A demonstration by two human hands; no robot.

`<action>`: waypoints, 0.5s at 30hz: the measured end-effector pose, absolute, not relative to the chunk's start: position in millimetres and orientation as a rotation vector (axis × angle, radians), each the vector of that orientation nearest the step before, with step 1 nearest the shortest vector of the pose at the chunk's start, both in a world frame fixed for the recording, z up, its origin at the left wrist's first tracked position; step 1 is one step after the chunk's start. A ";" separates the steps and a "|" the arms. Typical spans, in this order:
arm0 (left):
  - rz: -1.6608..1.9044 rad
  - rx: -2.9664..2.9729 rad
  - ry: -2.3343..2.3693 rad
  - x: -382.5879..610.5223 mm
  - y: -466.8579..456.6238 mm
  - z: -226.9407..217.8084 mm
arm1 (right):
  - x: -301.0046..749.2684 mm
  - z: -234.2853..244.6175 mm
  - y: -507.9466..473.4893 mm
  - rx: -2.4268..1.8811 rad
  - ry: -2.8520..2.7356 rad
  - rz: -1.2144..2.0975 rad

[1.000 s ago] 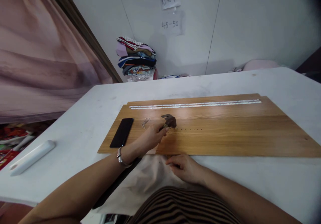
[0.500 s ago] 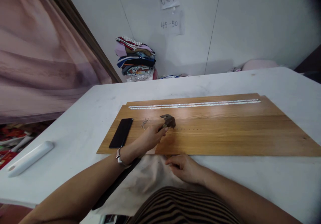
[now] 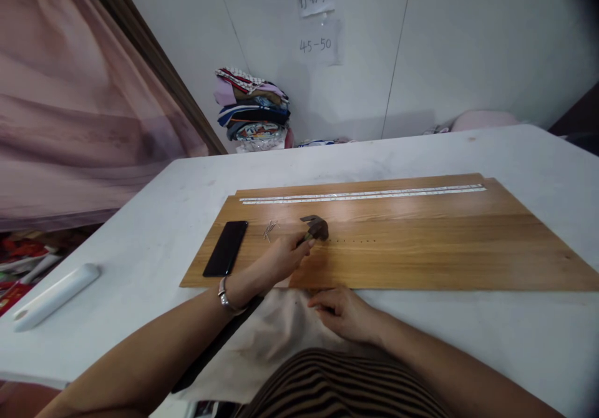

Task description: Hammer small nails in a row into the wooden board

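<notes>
My left hand (image 3: pixel 281 258) is closed round the handle of a small hammer (image 3: pixel 316 226), whose dark head rests on a long wooden board (image 3: pixel 421 249). A row of small nail heads (image 3: pixel 350 241) runs to the right of the hammer head. A little pile of loose nails (image 3: pixel 270 228) lies just left of it. My right hand (image 3: pixel 344 311) rests on a beige cloth (image 3: pixel 262 343) at the table's near edge, fingers curled and pressed together; what they hold, if anything, is hidden.
A black phone (image 3: pixel 226 247) lies on the board's left end. A white tape strip (image 3: pixel 365 194) runs along the board's far side. A white tube-like object (image 3: pixel 51 294) sits on the white table (image 3: pixel 154 218) at left. Folded clothes (image 3: pixel 253 109) are stacked by the wall.
</notes>
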State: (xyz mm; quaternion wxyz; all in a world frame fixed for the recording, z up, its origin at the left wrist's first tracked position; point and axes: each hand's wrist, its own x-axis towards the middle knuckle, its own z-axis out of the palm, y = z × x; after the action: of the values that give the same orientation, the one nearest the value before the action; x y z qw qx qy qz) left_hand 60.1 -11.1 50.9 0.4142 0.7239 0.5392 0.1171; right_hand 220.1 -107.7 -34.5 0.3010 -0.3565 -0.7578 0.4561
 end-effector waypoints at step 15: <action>0.307 1.820 1.357 59.5 -9.6 47.9 | 219.4 -36.3 -107.4 -0.948 -2.011 1.208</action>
State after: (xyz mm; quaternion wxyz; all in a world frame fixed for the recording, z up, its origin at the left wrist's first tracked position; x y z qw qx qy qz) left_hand 59.5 -9.6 47.9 0.4129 0.7236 0.5394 0.1219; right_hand 219.4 -107.4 -36.3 0.3007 -0.3573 -0.7580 0.4553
